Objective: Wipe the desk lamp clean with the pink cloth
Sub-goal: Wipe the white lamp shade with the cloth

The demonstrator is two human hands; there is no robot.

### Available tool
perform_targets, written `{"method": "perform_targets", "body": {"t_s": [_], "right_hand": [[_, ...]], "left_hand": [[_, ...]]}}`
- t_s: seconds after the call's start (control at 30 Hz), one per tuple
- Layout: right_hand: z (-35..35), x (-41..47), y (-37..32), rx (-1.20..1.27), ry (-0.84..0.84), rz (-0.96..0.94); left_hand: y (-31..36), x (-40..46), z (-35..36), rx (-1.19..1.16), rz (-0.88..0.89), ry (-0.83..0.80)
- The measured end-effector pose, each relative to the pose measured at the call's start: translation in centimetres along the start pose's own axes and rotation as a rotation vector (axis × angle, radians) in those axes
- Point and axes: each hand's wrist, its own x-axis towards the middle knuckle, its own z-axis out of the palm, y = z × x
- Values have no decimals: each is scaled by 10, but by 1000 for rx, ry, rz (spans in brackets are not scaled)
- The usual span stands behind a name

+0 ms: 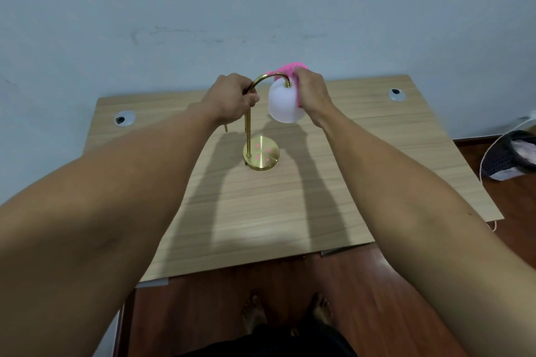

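The desk lamp stands on the wooden desk (261,206). It has a round brass base (262,158), a thin brass stem that curves over at the top, and a white dome shade (282,103) hanging from the curve. My left hand (232,97) grips the stem just below the bend. My right hand (311,91) presses the pink cloth (287,70) against the top and right side of the shade. Most of the cloth is hidden behind my fingers and the shade.
Two round cable grommets sit in the desk's far corners, one on the left (124,119) and one on the right (396,94). A pale wall rises right behind the desk. A dark mesh basket (513,155) and a white cord lie on the floor at right.
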Motion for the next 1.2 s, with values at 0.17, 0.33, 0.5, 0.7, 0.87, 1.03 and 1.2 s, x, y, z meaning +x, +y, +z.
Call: {"method": "perform_targets", "body": {"t_s": [0.17,0.33,0.5,0.7,0.87,1.03,1.2], "right_hand": [[0,10,18,323,131,309],[2,-4,51,535,275,453],[7,-34,40,269,412,11],[26,-45,47,29,269,-174],[13,-48,63,308,262,268],[-4,-55,53,507,434,258],[0,-61,-9,394,497,-72]], "left_hand": [[-3,0,3,-18,-8,5],[-3,-1,4,-42,-17,4],[-1,-2,2,-54,-20,2],[0,-3,-1,-38,-19,-19],[0,-4,-1,-38,-24,-23],[1,-4,-5,-55,-31,-44],[3,-3,-16,-86,-64,-122]]}}
